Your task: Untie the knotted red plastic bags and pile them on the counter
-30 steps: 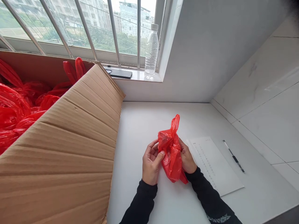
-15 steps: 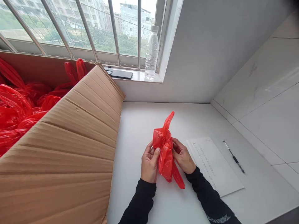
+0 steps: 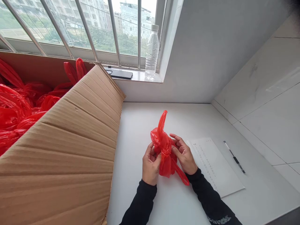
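Left hand [image 3: 150, 164] and right hand [image 3: 185, 156] are both at a crumpled red plastic bag [image 3: 166, 150], which they hold up over the near part of the white table [image 3: 140, 122]. The left hand grips the bag's left side, thumb in front and fingers curled behind. The right hand is looser: its thumb lies against the bag's right side while the forefinger is lifted and spread away; whether the other fingers pinch the plastic, I cannot tell. A second ago the right hand was mostly hidden behind the bag; now its thumb and fingers show beside it. The bag has shifted a little to the left and turned, so that its gathered middle faces the camera. Its upper loop [image 3: 162, 122] has swung over to the left, and its lower strip [image 3: 182, 175], mostly tucked away earlier, now sticks out towards the right wrist. Around the hands nothing has changed place: the cardboard box [image 3: 77, 150] stands on the left with more red bags [image 3: 14, 109] inside, the paper [image 3: 217, 172] with small marks lies just beyond the right sleeve [image 3: 203, 193], and the pen [image 3: 235, 157] rests beside it. On the windowsill [image 3: 139, 75] the clear bottle [image 3: 152, 56] stands upright near the phone [image 3: 120, 74].
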The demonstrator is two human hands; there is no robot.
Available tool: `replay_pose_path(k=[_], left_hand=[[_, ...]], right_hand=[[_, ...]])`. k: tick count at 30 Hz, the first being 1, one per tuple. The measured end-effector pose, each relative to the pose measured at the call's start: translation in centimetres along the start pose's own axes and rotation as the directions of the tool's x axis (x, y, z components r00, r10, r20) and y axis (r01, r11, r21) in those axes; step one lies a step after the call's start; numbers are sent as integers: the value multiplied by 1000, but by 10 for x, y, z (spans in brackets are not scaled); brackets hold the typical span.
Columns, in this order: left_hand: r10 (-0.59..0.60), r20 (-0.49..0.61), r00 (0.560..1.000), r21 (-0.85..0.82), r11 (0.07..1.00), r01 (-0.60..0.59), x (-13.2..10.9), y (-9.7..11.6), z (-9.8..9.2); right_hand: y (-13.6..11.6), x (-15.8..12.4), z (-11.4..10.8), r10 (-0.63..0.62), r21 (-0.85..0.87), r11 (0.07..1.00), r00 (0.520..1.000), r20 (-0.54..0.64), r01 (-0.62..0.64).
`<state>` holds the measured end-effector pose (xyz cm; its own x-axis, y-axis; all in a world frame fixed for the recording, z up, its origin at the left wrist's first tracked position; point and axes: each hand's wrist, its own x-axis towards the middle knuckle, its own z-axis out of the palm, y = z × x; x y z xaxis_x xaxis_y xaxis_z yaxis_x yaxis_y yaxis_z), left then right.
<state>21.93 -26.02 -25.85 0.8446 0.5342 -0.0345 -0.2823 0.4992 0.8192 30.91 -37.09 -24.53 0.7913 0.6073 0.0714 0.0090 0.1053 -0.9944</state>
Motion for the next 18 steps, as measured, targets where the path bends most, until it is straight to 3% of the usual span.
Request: replay_pose_path(k=[5,10,18], left_hand=[[-51,-109,993,-172,985,32,5,4,-4],[-173,-124,977,-336,934,123,5,10,-2],[-185,-128,974,-354,926,129,6,8,-4]], right_hand=[[3,1,1,54,-18,998,993,103,-53],[-3,0,2,59,-8,998,993,98,-58],[-4,0,0,57,75,995,994,92,-64]])
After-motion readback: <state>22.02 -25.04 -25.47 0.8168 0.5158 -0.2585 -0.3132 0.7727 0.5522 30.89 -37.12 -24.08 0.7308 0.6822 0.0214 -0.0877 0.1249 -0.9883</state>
